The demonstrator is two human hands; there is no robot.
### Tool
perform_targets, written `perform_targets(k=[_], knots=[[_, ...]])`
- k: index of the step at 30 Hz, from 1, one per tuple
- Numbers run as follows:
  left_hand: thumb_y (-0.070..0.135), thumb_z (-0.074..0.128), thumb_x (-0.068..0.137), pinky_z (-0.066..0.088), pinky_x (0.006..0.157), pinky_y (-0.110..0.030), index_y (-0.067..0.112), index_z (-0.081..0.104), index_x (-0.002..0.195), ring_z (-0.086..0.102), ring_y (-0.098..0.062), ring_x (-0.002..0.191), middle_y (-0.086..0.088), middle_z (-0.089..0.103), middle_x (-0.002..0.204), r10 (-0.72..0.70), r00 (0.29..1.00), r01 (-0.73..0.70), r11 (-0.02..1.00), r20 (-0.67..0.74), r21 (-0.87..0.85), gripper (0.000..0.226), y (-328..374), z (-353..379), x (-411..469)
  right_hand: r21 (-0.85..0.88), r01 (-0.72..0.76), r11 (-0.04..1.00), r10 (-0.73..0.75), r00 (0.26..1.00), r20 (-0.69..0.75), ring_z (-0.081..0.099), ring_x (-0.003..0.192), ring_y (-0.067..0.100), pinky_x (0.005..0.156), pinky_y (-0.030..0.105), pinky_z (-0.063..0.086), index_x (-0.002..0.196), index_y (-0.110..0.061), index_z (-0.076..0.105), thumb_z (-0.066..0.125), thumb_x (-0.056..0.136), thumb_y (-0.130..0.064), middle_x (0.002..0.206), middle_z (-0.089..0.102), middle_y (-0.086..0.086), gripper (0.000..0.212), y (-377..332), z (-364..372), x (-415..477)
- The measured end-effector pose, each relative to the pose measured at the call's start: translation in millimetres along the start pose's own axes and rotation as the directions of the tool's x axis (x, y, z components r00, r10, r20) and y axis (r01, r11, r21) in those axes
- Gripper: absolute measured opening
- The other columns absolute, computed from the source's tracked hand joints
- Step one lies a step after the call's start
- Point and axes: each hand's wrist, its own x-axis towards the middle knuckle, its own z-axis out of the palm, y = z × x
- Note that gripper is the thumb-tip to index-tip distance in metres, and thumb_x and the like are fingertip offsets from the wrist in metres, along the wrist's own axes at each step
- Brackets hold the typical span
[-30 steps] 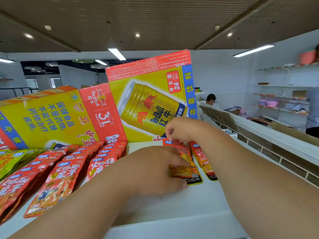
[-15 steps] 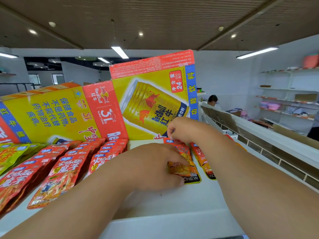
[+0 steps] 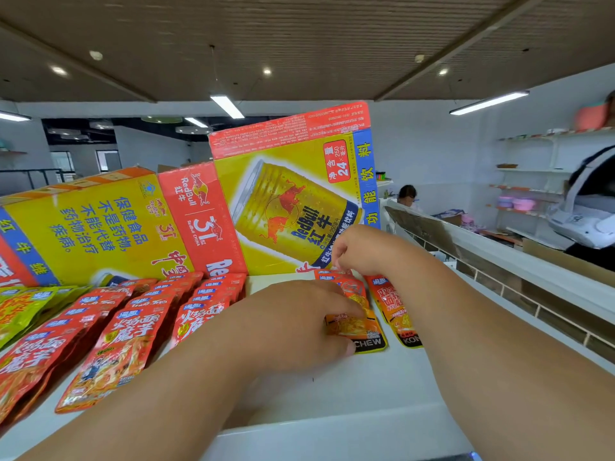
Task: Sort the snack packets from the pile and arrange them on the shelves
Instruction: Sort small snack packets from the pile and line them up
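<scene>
**Orange packet held at both ends on a white shelf**

Orange foil with a black band across its near end, the orange packet [image 3: 357, 327] carries the letters "CHEW" in white on that band and a small blue label at its far end; the rest of its print is too small to read. It lies flat on the white shelf [image 3: 349, 390], long axis running away from the person towards the Red Bull carton [image 3: 293, 194], black band nearest the camera.

The left hand [image 3: 293, 327] covers its near half, fingers curled over the top and thumb along the lower edge, so the foil sits between them. The right hand [image 3: 359, 251] pinches the far edge with bent fingertips. The two hands are apart, one at each end.

Just to the right lies a second orange packet [image 3: 397, 314], parallel, its black band showing "KON" (the rest is hidden by the right forearm).

The carton reads "RedBull", "红牛" and "24 × 250", beside a red panel marked "RedBull CHINA" and "31". To the left, red packets [image 3: 113, 354] lie in overlapping rows, with green packets [image 3: 23, 311] beyond them.
</scene>
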Motion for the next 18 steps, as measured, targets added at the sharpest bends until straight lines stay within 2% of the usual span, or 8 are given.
perform_targets(k=[5, 8, 11, 15, 18], knots=[[0.048, 0.06, 0.094, 0.042, 0.107, -0.033, 0.045, 0.052, 0.14, 0.047, -0.008, 0.129, 0.019, 0.049, 0.142, 0.006, 1.0, -0.006, 1.0, -0.013, 0.016, 0.047, -3, 2, 2, 0.019, 0.012, 1.0, -0.012, 1.0, -0.018, 0.06, 0.074, 0.012, 0.059, 0.023, 0.042, 0.087, -0.024, 0.071, 0.06, 0.094, -0.012, 0.093, 0.069, -0.001, 0.018, 4, -3, -2], [0.052, 0.061, 0.093, 0.043, 0.106, -0.035, 0.045, 0.052, 0.14, 0.048, -0.01, 0.128, 0.019, 0.05, 0.14, 0.001, 1.0, -0.001, 1.0, -0.02, 0.015, 0.048, -5, 4, 4, 0.064, 0.015, 0.998, -0.013, 0.999, -0.045, 0.061, 0.082, 0.015, 0.066, 0.026, 0.045, 0.094, -0.018, 0.074, 0.062, 0.095, -0.02, 0.094, 0.068, -0.002, 0.012, 3, -9, -7], [0.056, 0.06, 0.093, 0.043, 0.106, -0.035, 0.046, 0.05, 0.142, 0.048, -0.011, 0.129, 0.017, 0.05, 0.14, -0.003, 1.0, 0.004, 1.0, -0.025, 0.031, 0.051, -6, 4, 3, 0.117, 0.022, 0.993, -0.01, 0.995, -0.1, 0.06, 0.083, 0.012, 0.069, 0.028, 0.046, 0.099, -0.02, 0.075, 0.065, 0.095, -0.027, 0.093, 0.066, -0.007, 0.013, 2, -18, -12], [0.062, 0.056, 0.093, 0.043, 0.106, -0.037, 0.05, 0.043, 0.145, 0.048, -0.015, 0.13, 0.014, 0.049, 0.143, -0.064, 0.991, 0.07, 0.996, -0.116, 0.048, 0.055, -7, 3, 4, 0.087, -0.001, 0.996, 0.011, 0.993, -0.122, 0.063, 0.088, 0.015, 0.073, 0.03, 0.05, 0.097, -0.023, 0.074, 0.065, 0.094, -0.03, 0.096, 0.067, -0.007, 0.012, -2, -18, -22], [0.061, 0.058, 0.089, 0.048, 0.098, -0.039, 0.05, 0.049, 0.138, 0.055, -0.019, 0.12, 0.011, 0.057, 0.127, -0.151, 0.964, 0.163, 0.986, -0.217, 0.04, 0.051, -8, 4, 6, 0.077, -0.016, 0.997, 0.027, 0.99, -0.139, 0.064, 0.083, 0.016, 0.067, 0.029, 0.049, 0.092, -0.024, 0.073, 0.066, 0.093, -0.03, 0.092, 0.069, -0.006, 0.01, -6, -17, -34]])
